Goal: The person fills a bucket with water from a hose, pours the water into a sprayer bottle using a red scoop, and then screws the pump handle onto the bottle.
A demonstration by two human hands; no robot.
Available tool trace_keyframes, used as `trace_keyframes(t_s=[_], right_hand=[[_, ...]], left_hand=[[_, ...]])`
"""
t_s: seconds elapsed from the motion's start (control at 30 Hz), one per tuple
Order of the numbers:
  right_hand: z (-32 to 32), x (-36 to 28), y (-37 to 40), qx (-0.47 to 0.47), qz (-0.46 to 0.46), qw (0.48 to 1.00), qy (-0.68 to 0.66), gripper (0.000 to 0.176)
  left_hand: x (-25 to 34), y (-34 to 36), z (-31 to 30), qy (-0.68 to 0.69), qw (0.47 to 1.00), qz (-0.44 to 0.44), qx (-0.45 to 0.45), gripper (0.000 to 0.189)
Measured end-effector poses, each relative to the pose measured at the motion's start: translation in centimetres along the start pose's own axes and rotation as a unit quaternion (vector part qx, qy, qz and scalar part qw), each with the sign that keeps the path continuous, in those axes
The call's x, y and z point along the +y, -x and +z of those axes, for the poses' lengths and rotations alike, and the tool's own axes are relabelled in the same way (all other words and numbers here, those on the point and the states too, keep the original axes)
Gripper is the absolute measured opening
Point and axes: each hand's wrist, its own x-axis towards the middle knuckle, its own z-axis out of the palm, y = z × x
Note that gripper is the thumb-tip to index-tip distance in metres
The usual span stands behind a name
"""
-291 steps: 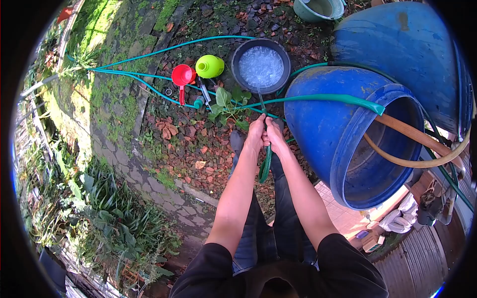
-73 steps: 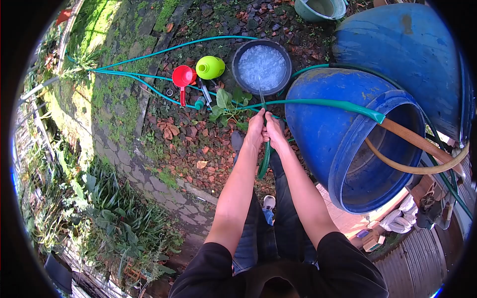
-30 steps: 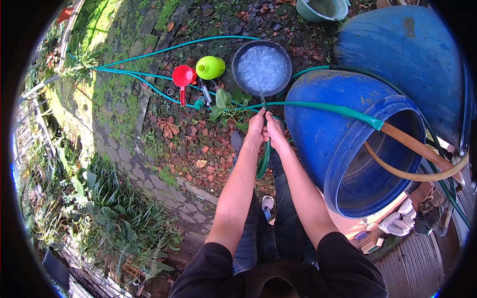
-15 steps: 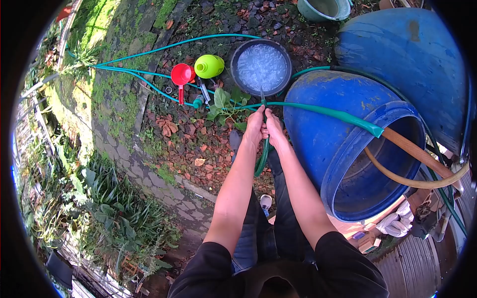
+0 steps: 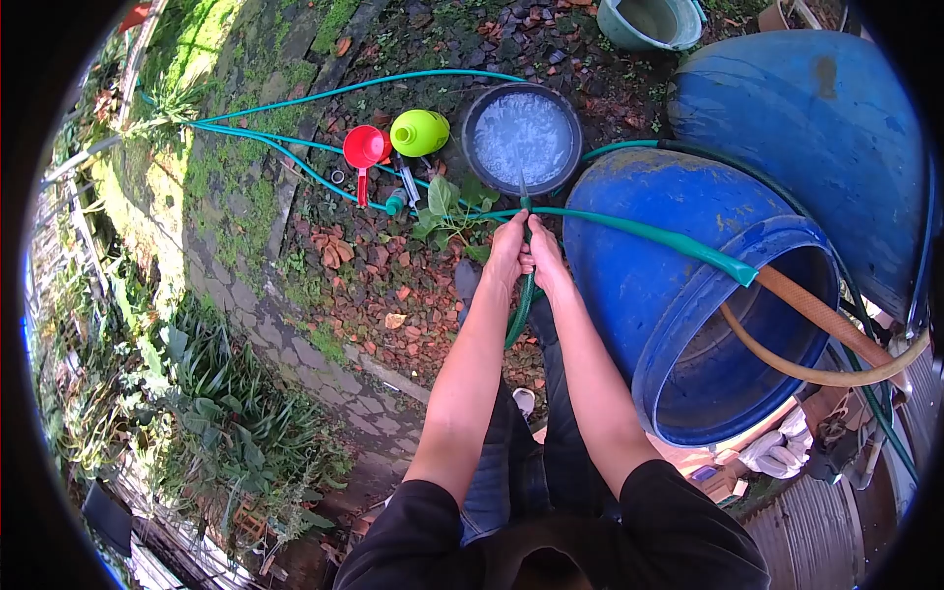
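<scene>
My left hand (image 5: 508, 244) and my right hand (image 5: 542, 252) are side by side, fingers wrapped round a green hose (image 5: 521, 313) near its end. From the hose's end a jet of water runs into a round dark basin (image 5: 475, 169), filled with churning, bubbly water. Another green hose passes just beyond my fingertips. Left of the basin lie a yellow-green bottle (image 5: 420, 133) and a red dipper (image 5: 365, 147). A leafy green plant (image 5: 442, 204) is close by my left hand.
A blue barrel (image 5: 629, 226) lies tilted on the right, its mouth toward me, with a brown hose (image 5: 821, 313) across it. Behind are a larger blue drum (image 5: 796, 128) and a grey-green bucket (image 5: 629, 37). Broken brick covers the ground; plants grow at left.
The view has shifted slightly, so the surroundings sit a little further right or lower. Both hands keep their hold on the hose, and water still flows into the basin.
</scene>
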Motion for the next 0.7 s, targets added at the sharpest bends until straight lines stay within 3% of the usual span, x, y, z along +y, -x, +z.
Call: trace_keyframes(t_s=[0.07, 0.3, 0.4, 0.47, 0.7], right_hand=[[-0.4, 0.2, -0.4, -0.008, 0.007, 1.0, 0.001, 0.03], [-0.1, -0.2, 0.3, 0.011, 0.001, 1.0, -0.005, 0.039], [-0.2, -0.3, 0.2, 0.013, 0.004, 1.0, -0.01, 0.039], [-0.4, -0.2, -0.1, 0.008, 0.003, 1.0, -0.013, 0.039], [0.0, -0.3, -0.5, 0.009, 0.005, 1.0, -0.015, 0.04]], left_hand=[[0.0, 0.2, 0.1, 0.0, 1.0, -0.003, 0.004, 0.038], [-0.6, -0.9, -0.1, 0.019, 0.999, 0.006, -0.031, 0.035], [-0.7, -1.5, -0.5, 0.028, 0.998, 0.003, -0.055, 0.042], [-0.7, -1.5, -0.3, 0.024, 0.999, 0.009, -0.048, 0.035], [-0.4, -2.1, -0.3, 0.011, 0.999, 0.006, -0.04, 0.036]])
